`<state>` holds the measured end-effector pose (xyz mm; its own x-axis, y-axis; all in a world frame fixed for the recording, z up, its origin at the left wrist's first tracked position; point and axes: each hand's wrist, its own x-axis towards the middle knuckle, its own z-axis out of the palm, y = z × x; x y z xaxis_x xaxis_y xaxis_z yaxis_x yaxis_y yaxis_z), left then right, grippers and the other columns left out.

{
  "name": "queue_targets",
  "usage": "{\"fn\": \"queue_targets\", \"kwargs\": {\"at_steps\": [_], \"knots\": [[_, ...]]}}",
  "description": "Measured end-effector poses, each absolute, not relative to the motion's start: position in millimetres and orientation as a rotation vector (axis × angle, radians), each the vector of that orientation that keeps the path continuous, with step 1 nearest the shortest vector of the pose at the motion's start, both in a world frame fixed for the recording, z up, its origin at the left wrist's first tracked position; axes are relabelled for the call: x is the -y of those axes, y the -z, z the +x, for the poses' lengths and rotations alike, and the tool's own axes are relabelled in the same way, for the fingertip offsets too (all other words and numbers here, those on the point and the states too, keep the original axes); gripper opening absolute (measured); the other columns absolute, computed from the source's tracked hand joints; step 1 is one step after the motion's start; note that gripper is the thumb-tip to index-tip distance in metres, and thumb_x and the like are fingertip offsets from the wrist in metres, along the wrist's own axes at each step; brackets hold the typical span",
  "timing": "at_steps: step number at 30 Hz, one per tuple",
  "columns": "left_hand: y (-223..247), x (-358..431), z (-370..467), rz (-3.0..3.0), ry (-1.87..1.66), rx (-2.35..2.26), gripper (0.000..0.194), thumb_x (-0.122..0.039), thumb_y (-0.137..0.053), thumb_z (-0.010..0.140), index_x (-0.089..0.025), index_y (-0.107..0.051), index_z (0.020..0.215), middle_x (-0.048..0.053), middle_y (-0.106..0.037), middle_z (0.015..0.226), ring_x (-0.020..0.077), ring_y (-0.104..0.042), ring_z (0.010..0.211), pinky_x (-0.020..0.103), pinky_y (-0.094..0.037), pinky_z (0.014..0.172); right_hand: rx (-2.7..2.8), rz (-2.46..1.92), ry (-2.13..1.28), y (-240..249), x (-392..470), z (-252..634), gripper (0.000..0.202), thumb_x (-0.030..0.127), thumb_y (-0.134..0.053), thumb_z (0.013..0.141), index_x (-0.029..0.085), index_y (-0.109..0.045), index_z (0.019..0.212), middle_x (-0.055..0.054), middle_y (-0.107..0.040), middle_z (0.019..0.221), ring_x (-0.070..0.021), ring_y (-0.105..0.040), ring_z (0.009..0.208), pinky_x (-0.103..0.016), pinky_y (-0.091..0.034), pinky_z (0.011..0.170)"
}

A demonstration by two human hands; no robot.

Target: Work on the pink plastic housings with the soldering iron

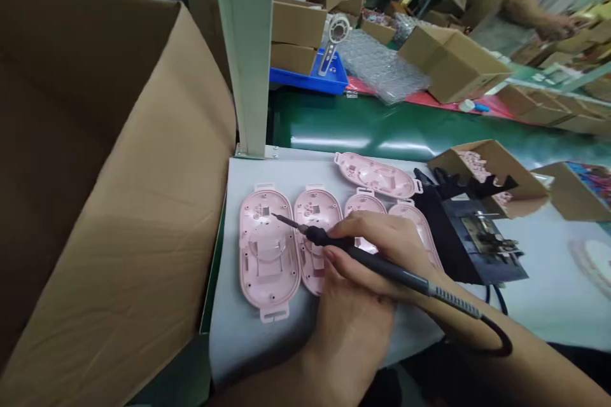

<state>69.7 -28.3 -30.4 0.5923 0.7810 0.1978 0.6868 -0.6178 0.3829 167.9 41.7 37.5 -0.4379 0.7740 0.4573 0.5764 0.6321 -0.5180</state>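
Note:
A black soldering iron (pixel 377 262) is gripped in my right hand (pixel 389 241). Its tip points left, over the upper part of the leftmost pink plastic shell (pixel 270 276), close to a small dark square there; whether it touches I cannot tell. My left hand (pixel 351 324) is below and partly under my right hand, by the second pink shell (pixel 312 203); its fingers are hidden. Two more shells, a third (pixel 365 205) and a fourth (pixel 422 229), stand in the same row, partly covered by my right hand. Another pink shell (pixel 377 177) lies crosswise behind them.
A large cardboard box (pixel 191 140) stands left, beside a metal post (pixel 245 51). To the right are a metal fixture (pixel 491 238), a carton of small pink parts (pixel 520 194) and a carton of wires (pixel 573 187). A green conveyor (pixel 363 124) runs behind; a person works beyond.

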Motion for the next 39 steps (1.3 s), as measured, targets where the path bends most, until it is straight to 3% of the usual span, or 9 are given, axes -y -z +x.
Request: {"fn": "queue_targets", "kwargs": {"at_steps": [5, 10, 15, 20, 35, 39], "knots": [[5.6, 40.3, 18.0, 2.586, -0.639, -1.164, 0.028, -0.034, -0.053, 0.101, -0.026, -0.066, 0.124, 0.001, -0.071, 0.121, 0.0238, -0.062, 0.117, 0.051, -0.051, 0.110, 2.198, -1.014, -0.384, -33.7, -55.9, 139.8, 0.006, 0.024, -0.069, 0.089, 0.018, -0.067, 0.088, 0.001, -0.070, 0.067, -0.0086, -0.064, 0.058, -0.021, -0.050, 0.055], [1.0, 33.6, -39.8, 2.551, -0.657, -1.352, 0.043, -0.053, -0.055, 0.098, -0.026, -0.064, 0.130, 0.003, -0.063, 0.140, 0.0296, -0.048, 0.137, 0.058, -0.028, 0.123, 2.204, -0.988, -0.318, -24.9, -63.1, 137.2, 0.006, 0.023, -0.066, 0.090, 0.020, -0.064, 0.084, 0.002, -0.069, 0.066, -0.0093, -0.064, 0.056, -0.022, -0.050, 0.052], [12.0, 24.5, -56.1, 2.448, -0.483, -1.530, 0.054, -0.058, -0.049, 0.098, -0.024, -0.059, 0.140, 0.003, -0.056, 0.150, 0.0385, -0.039, 0.143, 0.070, -0.031, 0.118, 2.235, -0.992, -0.286, -23.1, -61.9, 137.7, 0.005, 0.022, -0.066, 0.090, 0.021, -0.062, 0.087, 0.001, -0.068, 0.067, -0.0096, -0.063, 0.057, -0.023, -0.050, 0.052], [17.4, 22.5, -53.1, 2.431, -0.448, -1.537, 0.051, -0.049, -0.050, 0.100, -0.021, -0.058, 0.140, 0.002, -0.051, 0.154, 0.0389, -0.034, 0.146, 0.070, -0.038, 0.115, 2.250, -0.986, -0.292, -22.4, -62.5, 138.6, 0.005, 0.022, -0.067, 0.090, 0.020, -0.063, 0.088, 0.000, -0.068, 0.068, -0.0102, -0.063, 0.058, -0.024, -0.050, 0.053], [24.2, 21.1, -57.6, 2.472, -0.501, -1.549, 0.043, -0.038, -0.054, 0.098, -0.019, -0.062, 0.136, 0.004, -0.058, 0.146, 0.0407, -0.041, 0.141, 0.067, -0.042, 0.113, 2.247, -0.951, -0.319, -15.0, -67.0, 136.3, 0.005, 0.021, -0.065, 0.090, 0.018, -0.064, 0.087, 0.000, -0.066, 0.067, -0.0090, -0.060, 0.056, -0.022, -0.048, 0.052], [31.2, 18.3, -48.7, 2.464, -0.721, -1.455, 0.035, -0.026, -0.055, 0.097, -0.023, -0.066, 0.130, 0.006, -0.057, 0.147, 0.0400, -0.042, 0.140, 0.063, -0.039, 0.114, 2.294, -0.925, -0.291, -20.2, -69.7, 137.6, 0.013, 0.029, -0.063, 0.094, 0.017, -0.066, 0.089, 0.000, -0.068, 0.070, -0.0091, -0.063, 0.063, -0.021, -0.052, 0.062]]}}
